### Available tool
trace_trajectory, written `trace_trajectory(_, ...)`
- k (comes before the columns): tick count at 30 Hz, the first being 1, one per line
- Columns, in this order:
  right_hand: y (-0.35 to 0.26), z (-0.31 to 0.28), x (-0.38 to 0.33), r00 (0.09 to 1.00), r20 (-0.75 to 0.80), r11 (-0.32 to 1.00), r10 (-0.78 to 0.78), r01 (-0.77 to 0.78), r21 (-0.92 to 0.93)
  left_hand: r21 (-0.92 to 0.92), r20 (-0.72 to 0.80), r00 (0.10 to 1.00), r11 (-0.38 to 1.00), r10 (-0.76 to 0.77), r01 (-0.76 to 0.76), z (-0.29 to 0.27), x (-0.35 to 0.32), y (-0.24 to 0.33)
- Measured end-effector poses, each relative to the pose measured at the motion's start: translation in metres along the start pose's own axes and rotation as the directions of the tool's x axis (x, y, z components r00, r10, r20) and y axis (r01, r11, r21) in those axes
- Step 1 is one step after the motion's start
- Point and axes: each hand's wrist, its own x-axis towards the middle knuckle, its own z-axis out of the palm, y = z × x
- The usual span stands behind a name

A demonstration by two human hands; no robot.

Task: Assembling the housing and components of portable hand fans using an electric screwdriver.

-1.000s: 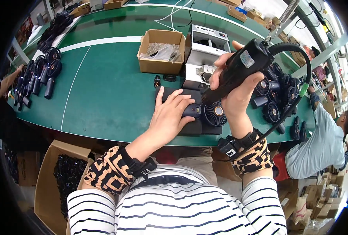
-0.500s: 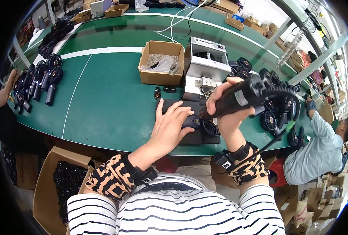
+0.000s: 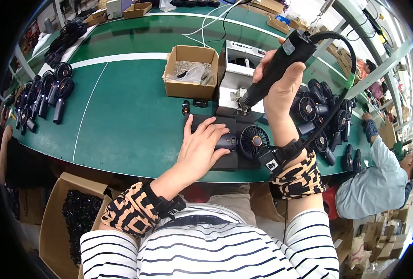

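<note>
A dark handheld fan (image 3: 253, 140) lies on a black pad (image 3: 226, 162) in front of me, its round grille to the right and its handle to the left. My left hand (image 3: 199, 145) holds the handle down, with the thumb on the near side and the fingers laid across the far side. My right hand (image 3: 281, 95) is wrapped round a black electric screwdriver (image 3: 277, 65), raised and tilted. Its tip points down at the front of a grey metal screw feeder (image 3: 229, 103), just beyond the pad; whether the tip touches it I cannot tell.
A cardboard box (image 3: 190, 88) of small metal screws and a plastic bag stands left of the feeder. Two small black parts (image 3: 200, 102) lie before it. More fans are piled at the right (image 3: 307, 109) and far left (image 3: 57, 100). A cable trails from the screwdriver. A co-worker (image 3: 371, 181) sits at right.
My right hand has lifted the screwdriver off the fan and moved it up and away from me to the screw feeder. The fan's grille is now uncovered. My left hand stays put.
</note>
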Motion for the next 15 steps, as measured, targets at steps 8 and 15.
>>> trace_trajectory(8,-0.038,0.006,-0.039,0.992,0.072,0.994,0.105,-0.103,-0.030,0.018,-0.034,0.999,0.999,0.027,-0.027,-0.001,0.000,0.000)
trace_trajectory(15,-0.055,0.007,-0.073,0.983,0.070,0.985,0.173,-0.174,0.009,0.020,-0.040,0.999,0.999,0.037,-0.036,0.002,0.000,-0.003)
